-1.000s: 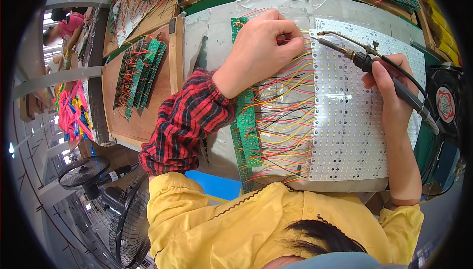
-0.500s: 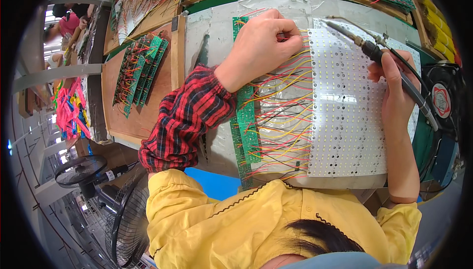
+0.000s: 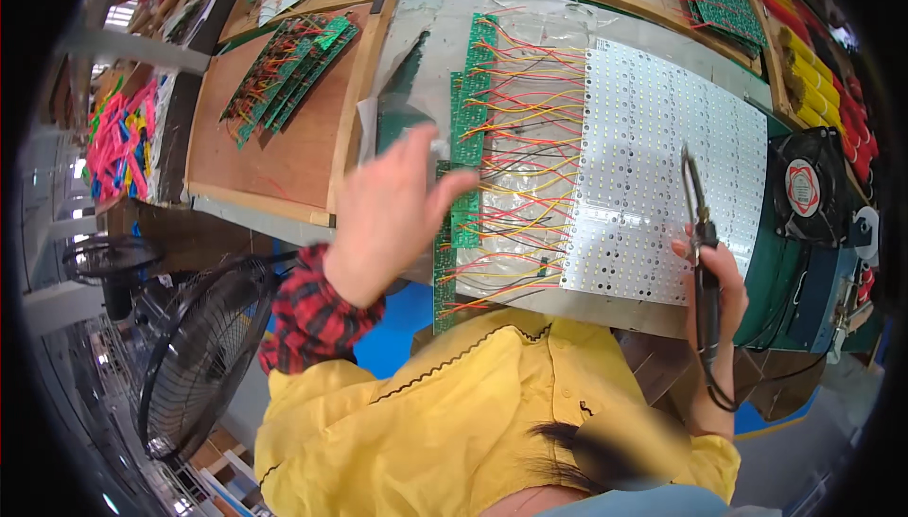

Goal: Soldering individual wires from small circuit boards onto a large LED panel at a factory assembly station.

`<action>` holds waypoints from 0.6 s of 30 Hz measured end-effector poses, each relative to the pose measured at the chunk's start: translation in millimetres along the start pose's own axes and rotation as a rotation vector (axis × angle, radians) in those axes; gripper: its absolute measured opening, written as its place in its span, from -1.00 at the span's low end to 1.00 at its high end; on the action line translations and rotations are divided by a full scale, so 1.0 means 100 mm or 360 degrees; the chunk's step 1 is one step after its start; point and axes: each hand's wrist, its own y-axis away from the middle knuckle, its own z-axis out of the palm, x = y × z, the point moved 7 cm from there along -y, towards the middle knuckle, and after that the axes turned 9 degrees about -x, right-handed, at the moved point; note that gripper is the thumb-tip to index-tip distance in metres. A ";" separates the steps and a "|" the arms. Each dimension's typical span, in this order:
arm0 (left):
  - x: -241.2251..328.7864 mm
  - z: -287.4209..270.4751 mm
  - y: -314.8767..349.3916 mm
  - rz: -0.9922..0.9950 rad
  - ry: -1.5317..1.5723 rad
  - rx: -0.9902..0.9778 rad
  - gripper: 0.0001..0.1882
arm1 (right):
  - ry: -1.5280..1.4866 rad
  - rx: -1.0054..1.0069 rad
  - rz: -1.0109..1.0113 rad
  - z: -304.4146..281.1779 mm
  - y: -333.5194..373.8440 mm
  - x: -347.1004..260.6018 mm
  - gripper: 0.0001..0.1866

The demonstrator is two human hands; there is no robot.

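My left hand (image 3: 390, 210) is at the green boards (image 3: 470, 120), fingers spread; right of them on the bench (image 3: 456, 14), the wired white panel (image 3: 629, 176). My right hand (image 3: 724, 280) wraps the soldering iron (image 3: 706, 299), tip far, presumably for safety.

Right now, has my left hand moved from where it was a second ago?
Yes: judged against the white LED panel, your left hand has moved leftward and toward your body, away from the panel's far left corner.
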 end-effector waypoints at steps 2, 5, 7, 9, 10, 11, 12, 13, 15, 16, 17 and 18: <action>-0.03 0.15 0.28 -0.0177 0.0181 -0.0065 -0.52 | 0.0178 -0.0126 -0.0085 0.06 -0.05 -0.13 -0.40; 0.00 0.24 0.41 -0.0247 0.0473 0.0072 -0.54 | 0.0401 -0.0210 -0.0205 0.16 -0.17 -0.24 -0.38; -0.07 0.27 0.32 -0.0260 0.0793 0.0151 -0.64 | 0.0468 -0.0112 -0.0107 0.18 -0.12 -0.13 -0.47; -0.13 0.23 0.18 -0.0120 0.1059 0.0391 -0.71 | 0.0410 -0.0009 0.0031 0.18 -0.19 -0.08 -0.57; -0.17 0.22 0.09 -0.0074 0.1075 0.0429 -0.73 | 0.0411 0.0010 0.0054 0.20 -0.24 -0.06 -0.57; -0.19 0.19 -0.01 -0.0050 0.1079 0.0462 -0.74 | 0.0430 0.0032 0.0095 0.19 -0.28 -0.03 -0.57; -0.21 0.15 -0.09 -0.0023 0.1082 0.0496 -0.75 | 0.0488 0.0057 0.0050 0.18 -0.35 -0.04 -0.57; -0.26 0.16 -0.14 -0.0066 0.0971 0.0477 -0.76 | 0.0460 0.0052 0.0003 0.21 -0.41 -0.05 -0.57; -0.28 0.17 -0.15 0.0008 0.0645 0.0474 -0.77 | 0.0419 0.0023 0.0209 0.21 -0.47 0.04 -0.56; -0.34 0.14 -0.13 -0.0048 0.0596 0.0410 -0.78 | 0.0315 0.0059 0.0302 0.19 -0.45 0.09 -0.58; -0.43 0.01 -0.10 -0.0132 0.0545 0.0525 -0.78 | 0.0342 0.0125 0.0273 0.14 -0.41 0.07 -0.60; -0.57 -0.13 -0.07 -0.0228 0.0481 0.0644 -0.78 | 0.0355 0.0186 0.0233 0.11 -0.38 0.08 -0.61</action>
